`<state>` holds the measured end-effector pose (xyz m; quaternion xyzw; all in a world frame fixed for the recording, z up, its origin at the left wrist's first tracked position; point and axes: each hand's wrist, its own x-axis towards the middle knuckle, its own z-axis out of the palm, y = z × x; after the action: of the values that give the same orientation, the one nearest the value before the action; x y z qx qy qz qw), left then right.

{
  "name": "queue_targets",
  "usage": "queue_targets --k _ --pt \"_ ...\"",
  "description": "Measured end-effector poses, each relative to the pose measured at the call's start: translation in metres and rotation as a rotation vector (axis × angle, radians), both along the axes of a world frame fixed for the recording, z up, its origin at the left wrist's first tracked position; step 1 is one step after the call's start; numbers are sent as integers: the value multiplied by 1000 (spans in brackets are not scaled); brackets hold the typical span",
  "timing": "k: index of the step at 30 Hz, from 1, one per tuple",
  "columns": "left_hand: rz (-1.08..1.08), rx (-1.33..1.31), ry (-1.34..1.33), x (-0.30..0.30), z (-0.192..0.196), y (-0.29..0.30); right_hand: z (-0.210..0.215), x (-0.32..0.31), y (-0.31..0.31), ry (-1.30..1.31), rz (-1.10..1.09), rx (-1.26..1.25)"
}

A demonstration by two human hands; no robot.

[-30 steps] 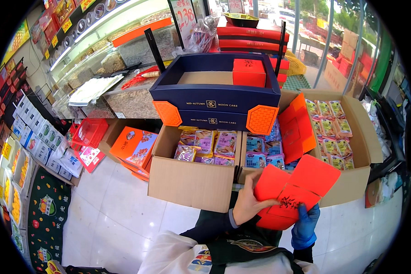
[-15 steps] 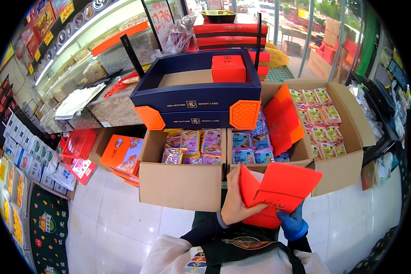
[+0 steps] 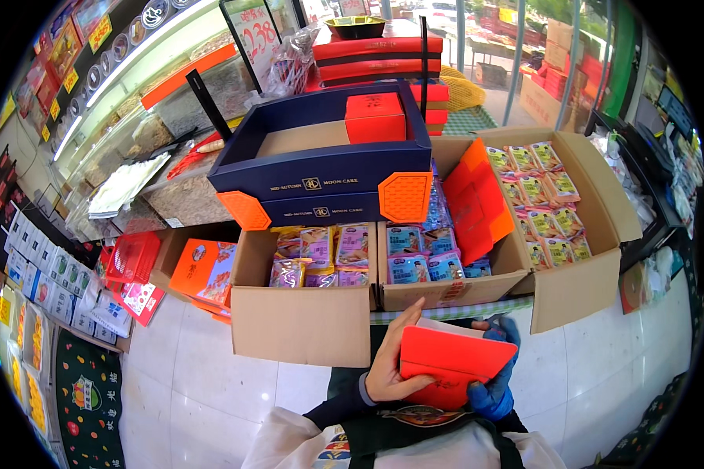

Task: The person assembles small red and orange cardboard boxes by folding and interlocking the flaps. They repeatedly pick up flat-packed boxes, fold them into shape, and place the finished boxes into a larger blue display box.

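Close to my body I hold a partly folded red cardboard box [image 3: 450,358] between both hands. My bare left hand [image 3: 391,367] grips its left side, thumb across the front and fingers behind. My right hand [image 3: 494,383], in a blue glove, is closed on the right side, with fingertips at the upper right edge. A white inner face shows along the top of the box. Beyond my hands, an open carton [image 3: 454,292] holds blue-wrapped packets [image 3: 407,270]. On the navy tray-shaped box [image 3: 289,173] behind it sits a finished red box [image 3: 375,117].
Left of the blue packets, a carton [image 3: 301,324] with its flap hanging forward holds purple and yellow packets [image 3: 317,244]. At right, another carton [image 3: 575,285] contains yellow-green packets [image 3: 544,187]. An orange-red sheet [image 3: 477,211] stands in the middle carton. Orange gift boxes [image 3: 203,270] lie at left.
The raised red panel has been folded down, and the box looks more compact. My right hand has moved up around its right side. The view has shifted slightly.
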<state>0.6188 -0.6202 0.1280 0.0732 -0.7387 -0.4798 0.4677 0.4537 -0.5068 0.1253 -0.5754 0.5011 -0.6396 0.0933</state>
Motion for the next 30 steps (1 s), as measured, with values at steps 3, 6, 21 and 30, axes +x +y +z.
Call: queue_targets --k 3,6,21,30 --pt "-20 -32 47 5 1 2 -9 -6 -2 94 94 -128" --pt "-133 -1 -1 14 3 3 0 -1 -2 -61 127 -6" --pt "-10 268 -38 26 15 22 12 2 9 -116 132 82" --pt "-27 468 3 28 13 25 8 3 10 -223 142 202"
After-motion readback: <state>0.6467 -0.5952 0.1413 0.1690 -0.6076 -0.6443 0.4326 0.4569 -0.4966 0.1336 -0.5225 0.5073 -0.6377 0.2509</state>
